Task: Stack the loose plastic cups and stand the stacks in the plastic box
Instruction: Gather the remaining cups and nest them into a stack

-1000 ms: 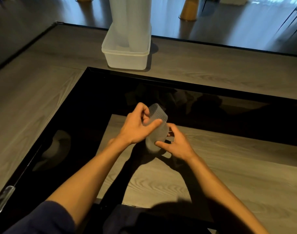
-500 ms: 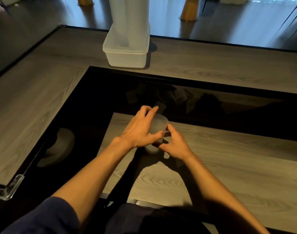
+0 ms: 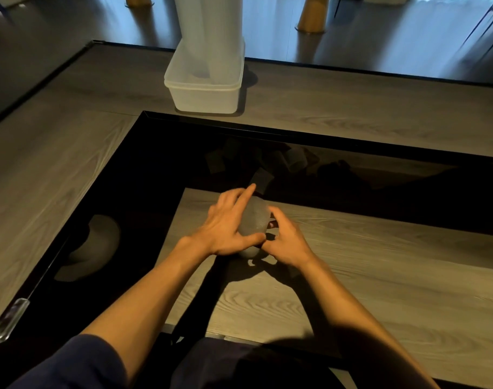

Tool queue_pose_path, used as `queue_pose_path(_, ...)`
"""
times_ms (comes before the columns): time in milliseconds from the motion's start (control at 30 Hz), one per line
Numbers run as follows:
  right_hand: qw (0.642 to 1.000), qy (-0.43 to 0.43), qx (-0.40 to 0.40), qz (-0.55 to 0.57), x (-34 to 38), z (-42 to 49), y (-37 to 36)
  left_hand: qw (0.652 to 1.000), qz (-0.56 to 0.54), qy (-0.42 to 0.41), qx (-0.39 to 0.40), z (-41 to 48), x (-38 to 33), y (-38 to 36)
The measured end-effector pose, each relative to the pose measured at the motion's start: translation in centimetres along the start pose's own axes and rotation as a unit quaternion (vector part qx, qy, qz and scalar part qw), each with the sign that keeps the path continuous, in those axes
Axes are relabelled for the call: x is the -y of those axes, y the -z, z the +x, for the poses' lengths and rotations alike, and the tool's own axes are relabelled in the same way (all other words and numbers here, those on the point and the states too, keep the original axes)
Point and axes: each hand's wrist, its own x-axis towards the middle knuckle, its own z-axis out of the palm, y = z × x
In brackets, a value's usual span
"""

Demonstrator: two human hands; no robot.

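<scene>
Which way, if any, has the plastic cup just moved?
Yes, the plastic cup dropped: its top overlapped the lower wooden panel's far edge before, now sits below it.

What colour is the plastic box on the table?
The plastic box is translucent white, best seen in the head view.

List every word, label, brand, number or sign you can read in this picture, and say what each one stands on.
None: no readable text anywhere in the picture.
The plastic box, the cup stacks in it, the cup held by the left hand and right hand, and the table show no print.
The loose cups in the dark recess are too dim to check.
</scene>
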Motion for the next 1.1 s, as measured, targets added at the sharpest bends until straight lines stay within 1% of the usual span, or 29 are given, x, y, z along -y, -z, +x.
queue_pose_path(33, 1.0, -0.003, 0.005, 0.002, 0.0, 0.1, 0.0, 0.997, -0.071, 0.025, 0.018, -0.4, 0.1, -0.4)
queue_pose_path(100, 1.0, -0.012, 0.02, 0.012, 0.0, 0.5, 0.0, 0.97, -0.229, 0.075, 0.008, -0.9, 0.5, -1.0)
queue_pose_path(133, 0.999, -0.017, 0.032, 0.014, 0.0, 0.8, 0.0, 0.958, -0.27, 0.094, -0.006, -1.0, 0.9, -1.1)
queue_pose_path(167, 0.999, -0.023, 0.048, 0.006, -0.3, 1.1, 0.0, 0.954, -0.28, 0.108, -0.018, -1.0, 1.2, -1.2)
queue_pose_path(233, 0.995, -0.042, 0.074, -0.048, -1.1, 1.9, -0.1, 0.959, -0.253, 0.123, -0.036, -0.9, 1.8, -0.8)
queue_pose_path(267, 0.992, -0.055, 0.073, -0.089, -1.7, 2.4, -0.1, 0.962, -0.237, 0.129, -0.048, -0.9, 2.1, -0.7)
queue_pose_path(367, 0.978, -0.083, 0.027, -0.19, -3.1, 4.1, 0.0, 0.964, -0.208, 0.137, -0.098, -0.7, 2.7, 0.0)
queue_pose_path(467, 0.963, -0.083, 0.014, -0.256, -3.6, 6.1, 0.1, 0.952, -0.226, 0.156, -0.134, -0.3, 3.8, 0.5)
queue_pose_path(567, 0.947, -0.083, 0.004, -0.309, -3.4, 8.4, -0.1, 0.941, -0.268, 0.168, -0.117, 0.3, 4.8, 0.9)
queue_pose_path(667, 0.932, -0.074, -0.009, -0.356, -2.5, 10.5, -0.5, 0.939, -0.282, 0.17, -0.097, 1.0, 5.2, 1.2)
queue_pose_path(767, 0.916, -0.059, 0.012, -0.397, -1.6, 12.2, -0.8, 0.936, -0.291, 0.175, -0.095, 1.5, 5.2, 1.3)
queue_pose_path(867, 0.904, -0.067, 0.027, -0.42, -1.4, 13.1, -1.1, 0.932, -0.304, 0.179, -0.086, 1.7, 5.6, 1.1)
queue_pose_path(1033, 0.901, -0.053, -0.017, -0.431, -1.7, 13.0, -1.4, 0.933, -0.297, 0.187, -0.073, 1.8, 5.7, 0.7)
queue_pose_path(1100, 0.897, -0.059, -0.017, -0.438, -1.8, 12.9, -1.4, 0.931, -0.302, 0.192, -0.076, 1.6, 5.8, 0.6)
